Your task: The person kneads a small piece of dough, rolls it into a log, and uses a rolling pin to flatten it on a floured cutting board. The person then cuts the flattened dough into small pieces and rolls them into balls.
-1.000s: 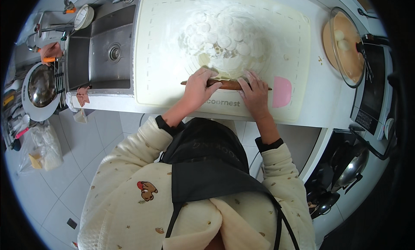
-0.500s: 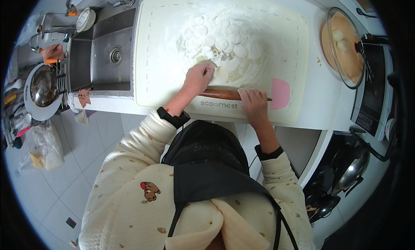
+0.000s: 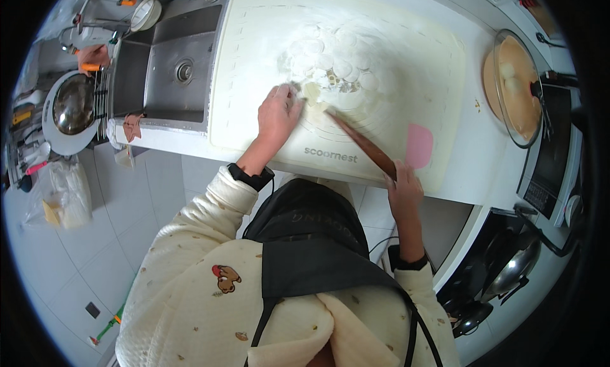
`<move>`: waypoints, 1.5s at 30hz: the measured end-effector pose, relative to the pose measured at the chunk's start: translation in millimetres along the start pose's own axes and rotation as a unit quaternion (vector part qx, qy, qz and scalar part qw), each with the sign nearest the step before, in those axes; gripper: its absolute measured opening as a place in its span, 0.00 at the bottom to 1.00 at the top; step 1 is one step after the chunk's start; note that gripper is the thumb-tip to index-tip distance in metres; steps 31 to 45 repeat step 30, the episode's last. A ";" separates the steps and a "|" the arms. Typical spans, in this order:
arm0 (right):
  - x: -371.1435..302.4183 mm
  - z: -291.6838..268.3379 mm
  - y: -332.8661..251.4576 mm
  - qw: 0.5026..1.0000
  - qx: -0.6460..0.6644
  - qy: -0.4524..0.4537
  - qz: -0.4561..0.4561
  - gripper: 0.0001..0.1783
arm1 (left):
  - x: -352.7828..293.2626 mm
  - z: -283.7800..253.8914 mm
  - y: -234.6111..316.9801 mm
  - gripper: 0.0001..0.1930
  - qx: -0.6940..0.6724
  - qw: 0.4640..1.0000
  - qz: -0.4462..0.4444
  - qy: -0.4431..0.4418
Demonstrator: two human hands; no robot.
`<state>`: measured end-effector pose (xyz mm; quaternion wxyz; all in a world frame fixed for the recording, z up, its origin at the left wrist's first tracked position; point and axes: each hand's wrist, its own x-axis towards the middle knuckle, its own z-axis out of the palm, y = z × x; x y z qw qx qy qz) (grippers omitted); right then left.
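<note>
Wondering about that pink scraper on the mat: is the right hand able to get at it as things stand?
Probably yes: the right hand holds the rolling pin, but the pink scraper lies just beside it, unblocked.

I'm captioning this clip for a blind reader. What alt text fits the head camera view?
Seen from above, a person at a kitchen counter presses the left hand on dough on a floured white pastry mat, while the right hand holds one end of a wooden rolling pin. A pink scraper lies on the mat; a steel sink sits left.
</note>
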<state>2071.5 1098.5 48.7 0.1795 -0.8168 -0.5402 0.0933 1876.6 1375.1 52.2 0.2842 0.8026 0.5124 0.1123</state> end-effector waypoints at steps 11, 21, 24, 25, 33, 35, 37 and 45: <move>36.7 17.6 -16.4 0.996 -0.004 -0.093 0.009 0.25 | -82.4 39.8 -5.7 0.29 0.127 0.950 0.285 -0.027; 31.2 23.5 -17.0 0.994 0.007 -0.108 0.033 0.24 | -89.9 49.0 -0.9 0.42 0.184 0.965 0.181 -0.050; 30.3 23.9 -17.4 0.993 0.015 -0.111 0.039 0.24 | -94.9 48.9 0.1 0.43 0.193 0.965 0.163 -0.071; 29.7 23.9 -18.0 0.993 0.017 -0.113 0.041 0.24 | -94.6 50.4 -0.5 0.44 0.190 0.965 0.166 -0.066; 29.0 23.9 -20.6 0.991 0.032 -0.119 0.054 0.24 | -91.7 48.8 1.8 0.44 0.193 0.966 0.152 -0.083; 29.0 23.9 -20.6 0.991 0.032 -0.119 0.054 0.24 | -91.7 48.8 1.8 0.44 0.193 0.966 0.152 -0.083; 29.0 23.9 -20.6 0.991 0.032 -0.119 0.054 0.24 | -91.7 48.8 1.8 0.44 0.193 0.966 0.152 -0.083; 29.0 23.9 -20.6 0.991 0.032 -0.119 0.054 0.24 | -91.7 48.8 1.8 0.44 0.193 0.966 0.152 -0.083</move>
